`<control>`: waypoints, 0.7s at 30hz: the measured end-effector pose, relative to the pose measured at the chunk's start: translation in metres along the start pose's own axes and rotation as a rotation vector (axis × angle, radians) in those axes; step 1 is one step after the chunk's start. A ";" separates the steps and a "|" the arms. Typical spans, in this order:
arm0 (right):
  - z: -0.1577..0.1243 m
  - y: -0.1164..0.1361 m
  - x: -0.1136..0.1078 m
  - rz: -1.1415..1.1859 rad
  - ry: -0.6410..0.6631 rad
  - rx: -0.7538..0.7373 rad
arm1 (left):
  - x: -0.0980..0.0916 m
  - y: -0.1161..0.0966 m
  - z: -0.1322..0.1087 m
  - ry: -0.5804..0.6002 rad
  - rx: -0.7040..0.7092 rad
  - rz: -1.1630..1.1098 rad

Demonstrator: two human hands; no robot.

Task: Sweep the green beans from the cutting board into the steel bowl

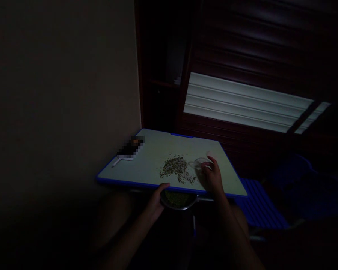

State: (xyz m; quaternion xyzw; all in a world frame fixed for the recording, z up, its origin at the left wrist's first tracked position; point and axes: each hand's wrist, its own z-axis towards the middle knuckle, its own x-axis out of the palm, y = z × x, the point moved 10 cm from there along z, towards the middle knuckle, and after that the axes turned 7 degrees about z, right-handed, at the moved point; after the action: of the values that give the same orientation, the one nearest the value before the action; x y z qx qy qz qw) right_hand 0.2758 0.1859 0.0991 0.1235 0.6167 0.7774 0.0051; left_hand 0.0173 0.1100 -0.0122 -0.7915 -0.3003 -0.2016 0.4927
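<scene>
A loose pile of small mixed grains, dark and pale, is spread over the white table top. Just right of it, my right hand has its fingers curled at a clear plastic container, apparently gripping its side; the exact contact is hard to make out in the dim light. Below the table's near edge, my left hand grips the rim of a metal bowl, with the thumb up by the table edge. Greenish grains lie in the bowl, which the table top partly covers.
At the table's left side lies a blurred-out dark item with a white edge and handle-like end. A wall borders the left. Dark wooden furniture stands behind, and a blue slatted chair is at the right.
</scene>
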 end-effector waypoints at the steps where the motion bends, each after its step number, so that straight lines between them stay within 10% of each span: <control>1: 0.000 0.000 0.001 0.004 0.007 0.003 | 0.001 0.000 0.000 0.007 0.006 0.003; 21: 0.014 -0.017 -0.007 0.063 -0.031 0.074 | 0.004 -0.002 -0.003 0.021 0.051 0.018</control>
State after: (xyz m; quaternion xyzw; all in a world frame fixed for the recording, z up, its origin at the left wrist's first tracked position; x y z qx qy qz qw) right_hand 0.2829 0.2026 0.0842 0.1551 0.6407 0.7519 -0.0145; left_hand 0.0185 0.1086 -0.0072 -0.7792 -0.2927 -0.1979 0.5177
